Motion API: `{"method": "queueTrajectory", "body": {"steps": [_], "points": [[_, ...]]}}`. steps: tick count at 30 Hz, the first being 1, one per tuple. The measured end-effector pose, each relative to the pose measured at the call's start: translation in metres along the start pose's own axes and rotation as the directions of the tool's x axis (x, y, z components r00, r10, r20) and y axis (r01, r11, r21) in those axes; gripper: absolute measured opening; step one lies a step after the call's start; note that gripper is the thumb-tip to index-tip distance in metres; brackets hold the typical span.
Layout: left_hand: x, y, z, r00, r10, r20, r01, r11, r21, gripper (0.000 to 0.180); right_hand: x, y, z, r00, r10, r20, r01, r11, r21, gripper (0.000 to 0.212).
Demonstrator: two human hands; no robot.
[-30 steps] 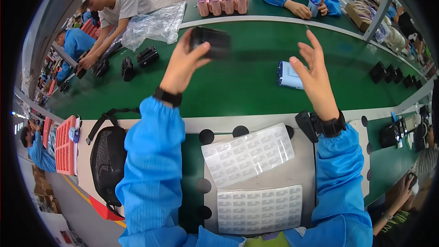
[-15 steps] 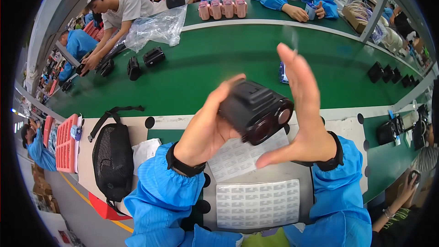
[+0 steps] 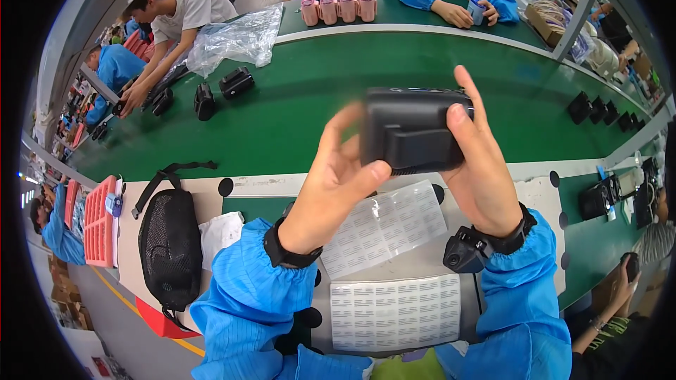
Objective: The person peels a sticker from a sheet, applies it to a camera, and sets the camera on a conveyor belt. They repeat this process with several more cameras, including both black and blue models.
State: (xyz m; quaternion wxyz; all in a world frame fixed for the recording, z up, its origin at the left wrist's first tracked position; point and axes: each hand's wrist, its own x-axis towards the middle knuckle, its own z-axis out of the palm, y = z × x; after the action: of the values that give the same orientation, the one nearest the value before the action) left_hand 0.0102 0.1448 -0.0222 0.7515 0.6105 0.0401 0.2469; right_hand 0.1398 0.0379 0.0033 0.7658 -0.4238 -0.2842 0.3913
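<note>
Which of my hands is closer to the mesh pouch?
Left. Your left hand is right of the pouch, at the left end of the black device; your right hand is farther right, at its other end.

Room to pass lies left and right of the device [image 3: 415, 123] over the belt [image 3: 296, 102], with black units [image 3: 236, 83] in the way farther left and black blocks [image 3: 580, 109] farther right.

Over the near edge of the table [image 3: 296, 127], the left hand [image 3: 332, 184] and right hand [image 3: 484, 172] curl inward, one right finger [image 3: 467, 86] upright, forearms [image 3: 253, 281] converging.
</note>
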Motion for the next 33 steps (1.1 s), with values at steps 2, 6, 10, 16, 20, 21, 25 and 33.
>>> {"method": "queueTrajectory", "body": {"steps": [2,6,10,16,20,21,25,33], "points": [[0.001,0.007,0.000,0.997,-0.071,0.010,0.071,0.995,-0.070,0.056,0.001,0.003,0.001,1.000,0.002,0.018,-0.001,1.000,-0.024,0.080],[0.001,0.013,-0.004,0.972,-0.232,0.036,0.235,0.948,-0.216,0.055,0.003,0.006,-0.004,0.996,-0.036,0.082,0.053,0.976,-0.213,0.072],[0.002,0.014,-0.013,0.954,-0.295,0.059,0.300,0.944,-0.134,0.053,0.006,0.000,-0.012,0.954,-0.239,0.182,0.300,0.791,-0.532,0.079],[0.009,0.006,-0.019,0.878,-0.460,0.132,0.398,0.855,0.334,0.053,0.008,0.008,-0.016,0.773,-0.166,0.612,0.562,0.626,-0.541,0.099],[0.008,-0.006,-0.022,0.946,-0.323,-0.041,0.325,0.945,0.047,0.054,0.010,0.009,-0.012,0.894,-0.019,0.448,0.293,0.780,-0.553,0.099],[0.007,-0.009,-0.021,0.945,-0.323,-0.045,0.325,0.944,0.050,0.054,0.010,0.010,-0.009,0.947,-0.094,0.307,0.240,0.844,-0.479,0.097],[0.005,-0.018,0.001,0.998,-0.020,0.056,0.007,0.976,0.218,0.056,0.005,0.016,0.001,0.978,-0.201,-0.057,0.177,0.944,-0.278,0.092],[-0.002,-0.010,-0.008,0.999,-0.054,-0.005,0.051,0.959,-0.279,0.053,0.004,-0.003,-0.008,0.988,-0.150,-0.037,0.141,0.975,-0.171,0.077]]}}
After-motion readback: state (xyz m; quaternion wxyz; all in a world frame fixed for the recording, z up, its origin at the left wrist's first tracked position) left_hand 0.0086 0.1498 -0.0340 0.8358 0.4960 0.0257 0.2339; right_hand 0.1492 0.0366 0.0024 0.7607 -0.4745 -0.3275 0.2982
